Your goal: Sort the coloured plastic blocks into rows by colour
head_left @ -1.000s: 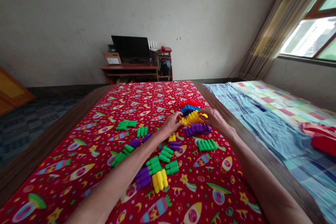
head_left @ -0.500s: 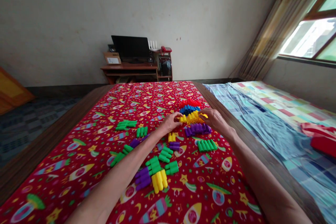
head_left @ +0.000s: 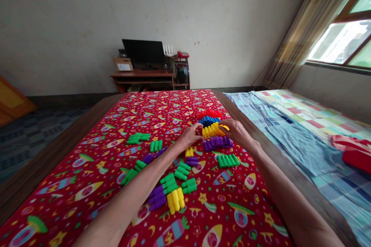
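Observation:
A row of joined yellow plastic building blocks (head_left: 212,129) lies on the red cloth between my two hands. My left hand (head_left: 192,135) is at the row's left end, thumb and fingers curved apart with no block visible between them. At the right end, the fingers of my right hand (head_left: 236,131) grip the yellow blocks, partly hiding them. Beyond are a blue row (head_left: 209,120) and a red row (head_left: 210,114). A purple row (head_left: 218,143) lies just nearer, and a green row (head_left: 228,160) nearer still.
Loose green blocks (head_left: 168,182), purple blocks (head_left: 157,197) and yellow blocks (head_left: 175,200) lie scattered left of centre, some under my left forearm. The patterned red cloth (head_left: 116,208) covers a wood-edged surface. A bed (head_left: 295,142) adjoins on the right; a desk (head_left: 142,73) with a monitor stands beyond.
My left fingers have loosened from the left end of the yellow row, which now sits slightly further right. My right hand stays at the other end.

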`<state>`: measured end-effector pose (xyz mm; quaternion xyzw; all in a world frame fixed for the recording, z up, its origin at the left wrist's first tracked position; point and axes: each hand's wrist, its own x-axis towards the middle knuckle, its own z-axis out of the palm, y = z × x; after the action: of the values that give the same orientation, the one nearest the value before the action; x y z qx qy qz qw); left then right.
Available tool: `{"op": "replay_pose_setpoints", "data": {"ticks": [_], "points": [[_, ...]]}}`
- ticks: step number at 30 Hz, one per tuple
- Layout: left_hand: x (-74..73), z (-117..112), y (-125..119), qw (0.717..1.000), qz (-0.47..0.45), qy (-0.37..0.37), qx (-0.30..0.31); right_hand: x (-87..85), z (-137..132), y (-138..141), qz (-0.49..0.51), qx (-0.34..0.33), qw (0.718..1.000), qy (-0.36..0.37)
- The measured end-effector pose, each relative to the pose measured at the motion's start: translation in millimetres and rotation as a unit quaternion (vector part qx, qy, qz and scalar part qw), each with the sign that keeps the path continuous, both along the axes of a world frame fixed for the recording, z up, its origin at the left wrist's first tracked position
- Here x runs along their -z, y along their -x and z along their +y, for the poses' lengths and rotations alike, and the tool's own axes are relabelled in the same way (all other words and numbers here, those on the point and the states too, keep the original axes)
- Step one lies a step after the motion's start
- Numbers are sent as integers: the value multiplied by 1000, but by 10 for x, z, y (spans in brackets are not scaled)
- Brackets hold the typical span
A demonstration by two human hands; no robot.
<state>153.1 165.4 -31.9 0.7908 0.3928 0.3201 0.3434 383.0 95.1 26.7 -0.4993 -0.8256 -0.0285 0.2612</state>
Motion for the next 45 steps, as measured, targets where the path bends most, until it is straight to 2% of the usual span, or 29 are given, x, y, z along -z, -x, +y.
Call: {"op": "replay_pose_setpoints", "data": {"ticks": [4, 8, 13, 15, 18, 21, 24, 26, 29, 33, 41, 43, 45], "points": [[-161, -73, 175, 1000, 19, -20, 1, -73, -24, 1, -2, 6, 1000, -18], [-307, -269, 513, 997, 55, -32, 41, -245, -105, 26, 15, 12, 999, -50], [-250, -558, 815, 984, 124, -55, 115, -433, -248, 181, 6, 21, 997, -72], [-200, -644, 832, 981, 133, -82, 114, -444, -289, 281, -8, 5, 998, -69], [-150, -717, 797, 985, 123, -96, 71, -360, -330, 462, -29, -33, 998, -53], [-148, -727, 769, 998, 62, -13, 17, -192, -374, 676, -70, -82, 994, -29], [-204, -716, 788, 997, 14, 74, 8, -32, -437, 879, -102, -124, 987, -12], [-270, -726, 816, 994, 0, 105, 28, 36, -477, 973, -99, -142, 984, -30], [-367, -776, 846, 974, -49, 204, 82, 67, -517, 1027, -85, -163, 981, -66], [-415, -842, 831, 938, -112, 310, 109, 25, -552, 1023, -77, -221, 971, -41], [-374, -894, 768, 925, -136, 336, 111, -48, -588, 1055, -35, -304, 952, -25], [-363, -879, 774, 932, -136, 317, 109, -57, -525, 979, -28, -286, 957, -28], [-378, -852, 806, 957, -120, 249, 83, -85, -406, 848, -40, -235, 970, -43]]}}
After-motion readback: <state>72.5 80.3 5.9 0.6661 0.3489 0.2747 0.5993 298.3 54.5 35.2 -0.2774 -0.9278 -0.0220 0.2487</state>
